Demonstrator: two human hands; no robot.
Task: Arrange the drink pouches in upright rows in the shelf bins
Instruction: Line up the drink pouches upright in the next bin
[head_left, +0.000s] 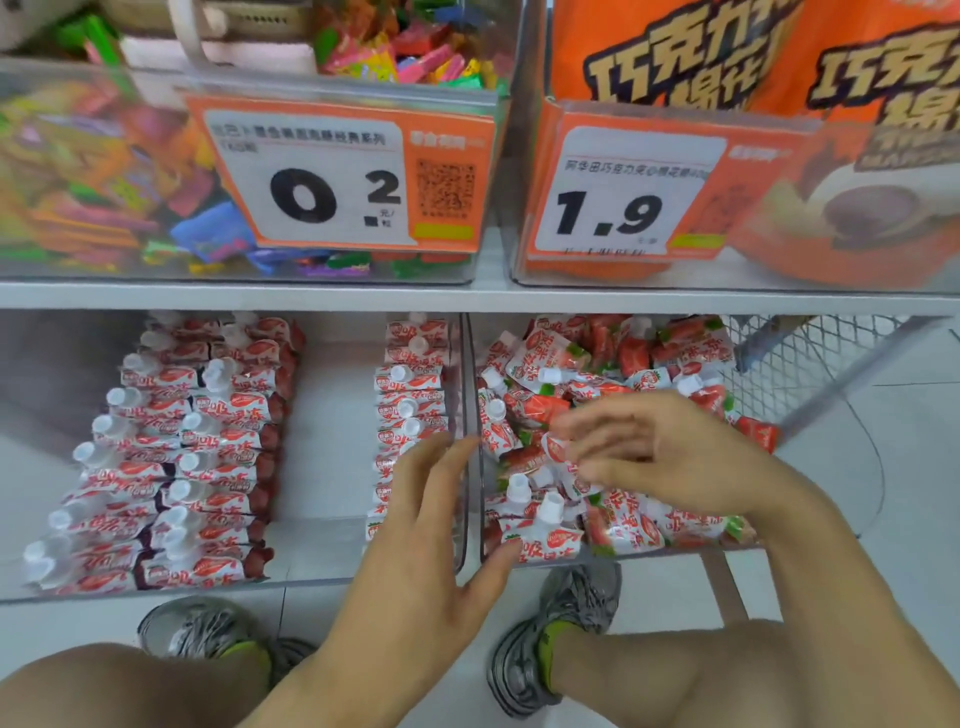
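Observation:
Red-and-white drink pouches with white caps fill two clear bins on the lower shelf. In the left bin (322, 571), two upright rows (171, 467) stand at the left and a third row (410, 395) lines its right wall, with a bare gap between. The right bin (480, 519) holds a jumbled pile of pouches (597, 374). My left hand (431, 525) is open with its fingers spread, in front of the wall between the bins, thumb near a front pouch (545, 540). My right hand (660, 457) hovers over the pile with fingers stretched leftward and blurred, holding nothing that I can see.
On the shelf above stand a clear bin of mixed candies (104, 171) with a 0.2 price tag (332, 192) and orange snack bags (779, 62) behind a 1.9 tag (613, 208). A wire basket (800, 364) sits right of the pile. My knees and shoes (561, 639) are on the tiled floor.

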